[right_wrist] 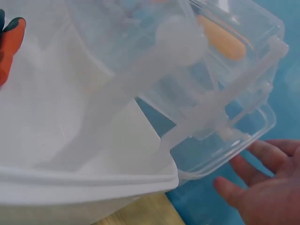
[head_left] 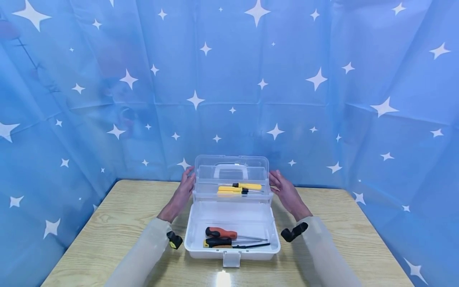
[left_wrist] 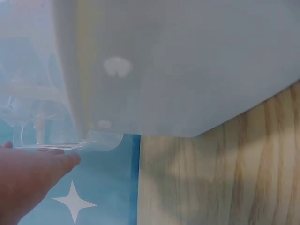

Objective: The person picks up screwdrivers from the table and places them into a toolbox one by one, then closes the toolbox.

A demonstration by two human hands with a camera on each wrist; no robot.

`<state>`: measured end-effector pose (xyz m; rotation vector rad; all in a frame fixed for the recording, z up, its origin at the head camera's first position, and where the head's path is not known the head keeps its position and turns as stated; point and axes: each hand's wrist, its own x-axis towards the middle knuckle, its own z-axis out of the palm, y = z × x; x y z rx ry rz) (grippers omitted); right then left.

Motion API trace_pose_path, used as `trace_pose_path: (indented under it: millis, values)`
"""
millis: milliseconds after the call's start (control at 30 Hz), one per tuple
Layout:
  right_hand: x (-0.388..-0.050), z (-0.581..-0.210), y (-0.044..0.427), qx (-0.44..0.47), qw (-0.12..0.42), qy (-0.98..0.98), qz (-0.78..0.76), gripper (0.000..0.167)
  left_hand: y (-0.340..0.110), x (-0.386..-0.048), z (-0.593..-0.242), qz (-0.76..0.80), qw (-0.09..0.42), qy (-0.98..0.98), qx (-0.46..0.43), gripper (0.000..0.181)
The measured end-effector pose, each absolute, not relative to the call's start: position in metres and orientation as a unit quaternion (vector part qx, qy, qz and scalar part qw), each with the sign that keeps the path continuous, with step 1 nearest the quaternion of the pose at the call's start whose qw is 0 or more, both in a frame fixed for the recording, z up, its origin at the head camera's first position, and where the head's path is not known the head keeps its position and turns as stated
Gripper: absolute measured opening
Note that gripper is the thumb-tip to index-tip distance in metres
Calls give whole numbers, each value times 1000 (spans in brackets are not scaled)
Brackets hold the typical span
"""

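Observation:
A white toolbox (head_left: pixel 204 254) stands open, its clear lid (head_left: pixel 231 160) raised at the back and its clear trays (head_left: pixel 204 188) lifted. In the trays lie several yellow-handled screwdrivers (head_left: pixel 251 186). The white bottom holds a red-and-black screwdriver (head_left: pixel 226 232), a black-and-yellow one (head_left: pixel 216 242) and another dark-shafted tool (head_left: pixel 251 246). At the lid's left side is my left hand (head_left: pixel 183 191), fingers extended along the edge. My right hand (head_left: pixel 287 194) is at the opposite side; in the right wrist view its spread fingers (right_wrist: pixel 265 154) meet the lid's edge.
The toolbox stands on a wooden table (head_left: pixel 118 227). Behind and around the table hangs a blue curtain (head_left: pixel 229 71) with white stars, close to the raised lid. A clear latch (head_left: pixel 231 259) hangs at the box's front.

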<state>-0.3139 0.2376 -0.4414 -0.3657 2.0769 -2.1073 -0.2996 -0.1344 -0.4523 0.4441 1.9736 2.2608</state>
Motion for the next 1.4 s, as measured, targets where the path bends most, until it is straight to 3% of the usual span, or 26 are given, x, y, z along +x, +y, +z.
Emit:
trace_pose_path:
  millis: [200, 633, 1400]
  values:
    - [-315, -439, 240, -102, 57, 717, -687, 79, -131, -299, -448, 720, 41, 680, 135, 61]
    - [-312, -429, 243, -124, 68, 668, -730, 81, -128, -300, -443, 744, 33, 655, 127, 67]
    - [-294, -419, 240, -136, 36, 580, -803, 68, -129, -294, -441, 795, 0, 588, 151, 64]
